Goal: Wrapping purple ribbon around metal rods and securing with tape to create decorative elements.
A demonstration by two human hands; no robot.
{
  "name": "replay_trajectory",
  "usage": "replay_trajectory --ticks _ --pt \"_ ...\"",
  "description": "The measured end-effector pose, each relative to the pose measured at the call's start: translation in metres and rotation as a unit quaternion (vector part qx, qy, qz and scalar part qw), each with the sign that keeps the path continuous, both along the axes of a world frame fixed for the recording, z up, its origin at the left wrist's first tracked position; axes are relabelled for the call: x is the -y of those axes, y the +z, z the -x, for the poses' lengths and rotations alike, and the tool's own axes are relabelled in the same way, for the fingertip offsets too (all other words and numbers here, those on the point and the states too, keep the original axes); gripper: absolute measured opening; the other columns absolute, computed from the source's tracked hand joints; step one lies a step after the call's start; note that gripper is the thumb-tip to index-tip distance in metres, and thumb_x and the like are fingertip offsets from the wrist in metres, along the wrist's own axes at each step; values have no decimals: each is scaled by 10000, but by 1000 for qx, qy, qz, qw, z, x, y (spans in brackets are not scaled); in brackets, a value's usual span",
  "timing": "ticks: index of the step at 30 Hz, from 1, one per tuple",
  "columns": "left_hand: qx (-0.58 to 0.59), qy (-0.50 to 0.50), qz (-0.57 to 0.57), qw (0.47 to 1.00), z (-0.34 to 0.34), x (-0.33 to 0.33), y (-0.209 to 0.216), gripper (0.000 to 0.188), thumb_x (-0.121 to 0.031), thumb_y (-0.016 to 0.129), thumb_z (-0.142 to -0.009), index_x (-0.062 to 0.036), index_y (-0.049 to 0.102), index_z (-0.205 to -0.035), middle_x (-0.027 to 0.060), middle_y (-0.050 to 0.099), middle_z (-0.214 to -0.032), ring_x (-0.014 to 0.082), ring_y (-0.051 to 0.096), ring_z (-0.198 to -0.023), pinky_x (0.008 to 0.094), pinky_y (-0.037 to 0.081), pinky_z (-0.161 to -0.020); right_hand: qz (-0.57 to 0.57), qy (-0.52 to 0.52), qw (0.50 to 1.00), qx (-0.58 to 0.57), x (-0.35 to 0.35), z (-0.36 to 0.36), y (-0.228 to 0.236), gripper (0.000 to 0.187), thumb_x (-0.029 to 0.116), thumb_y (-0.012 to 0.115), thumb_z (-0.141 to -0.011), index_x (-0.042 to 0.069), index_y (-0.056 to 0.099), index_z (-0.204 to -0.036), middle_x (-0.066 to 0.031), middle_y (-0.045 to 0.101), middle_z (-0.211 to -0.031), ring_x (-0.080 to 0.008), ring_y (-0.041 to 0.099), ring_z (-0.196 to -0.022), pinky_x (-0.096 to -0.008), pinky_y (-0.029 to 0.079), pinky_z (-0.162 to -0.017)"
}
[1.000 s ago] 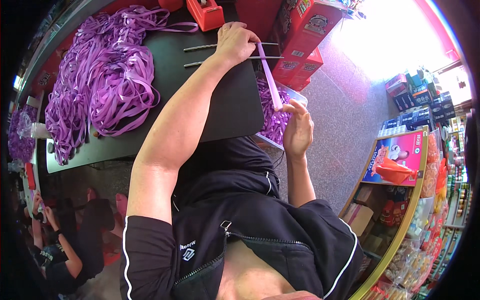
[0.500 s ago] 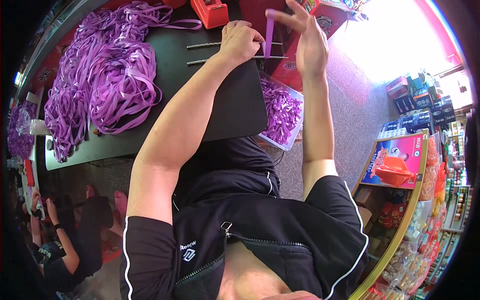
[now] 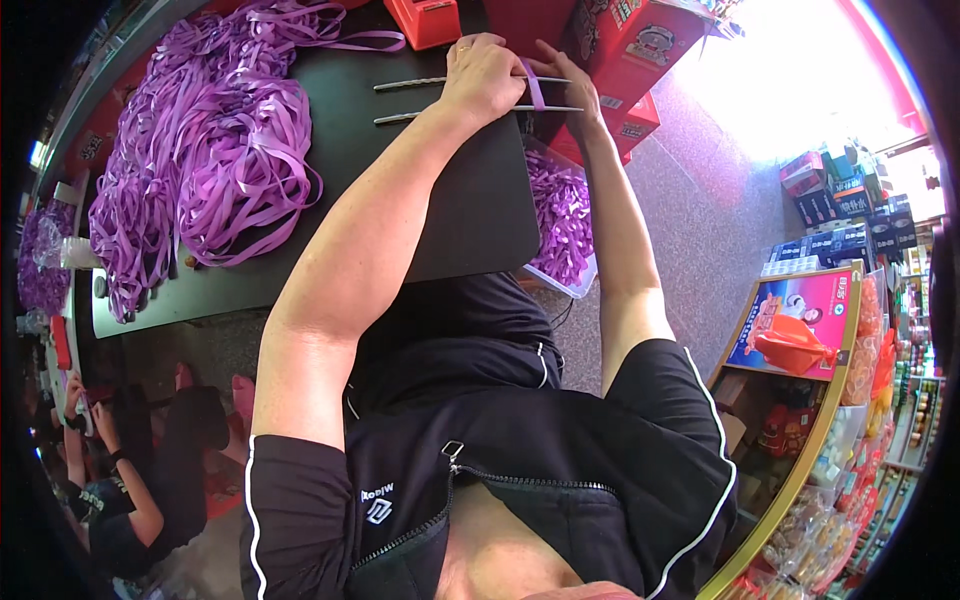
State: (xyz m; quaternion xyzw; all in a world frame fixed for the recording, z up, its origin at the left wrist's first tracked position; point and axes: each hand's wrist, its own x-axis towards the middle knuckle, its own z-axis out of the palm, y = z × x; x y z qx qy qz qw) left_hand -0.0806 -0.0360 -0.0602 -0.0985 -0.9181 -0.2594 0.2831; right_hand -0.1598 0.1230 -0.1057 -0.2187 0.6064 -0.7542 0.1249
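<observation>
Two thin metal rods lie side by side across the black table's far right corner, their right ends jutting past its edge. My left hand is closed over them, thumb and finger pinching near a strip of purple ribbon. That strip crosses both rods just right of the hand. My right hand is at the rods' right ends, fingers bent toward the ribbon and apparently gripping it; its fingertips are partly hidden. A large heap of purple ribbon covers the table's left side.
Below the table's right edge stands a clear plastic bin of small purple ribbon pieces. A red tape dispenser sits at the far edge, with red boxes beyond my right hand. A display case is at right; another person sits at lower left.
My right hand has come down and closer to the left one, from raised above the rods with the ribbon upright. The ribbon now lies across the rods. My left hand stays nearly in place.
</observation>
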Motion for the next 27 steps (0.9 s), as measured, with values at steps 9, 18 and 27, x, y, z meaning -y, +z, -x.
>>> replay_trajectory --ticks 9,18,27 --pt "8 21 -3 1000 1 2 -2 216 -176 603 -675 -164 712 -860 136 525 -1201 321 439 -1141 415 324 -978 -177 -136 940 -257 -8 -47 -19 369 184 373 -871 27 547 -1156 -170 565 -1165 -290 546 -1064 -349 425 -881" --pt "18 -3 18 1000 0 -1 2 191 -182 601 -679 -215 722 -822 98 572 -1107 295 441 -1127 417 296 -985 -126 -256 938 -199 -8 -152 0 375 256 309 -961 13 533 -1139 -105 615 -1054 -203 528 -972 -322 390 -876" --pt "9 -102 -170 980 -17 -2 38 285 -50 498 -711 -44 660 -946 152 646 -919 263 621 -872 315 472 -792 -108 -207 959 -163 -7 -156 55 342 230 376 -940 -24 599 -995 -134 651 -904 -187 617 -885 -285 417 -829"
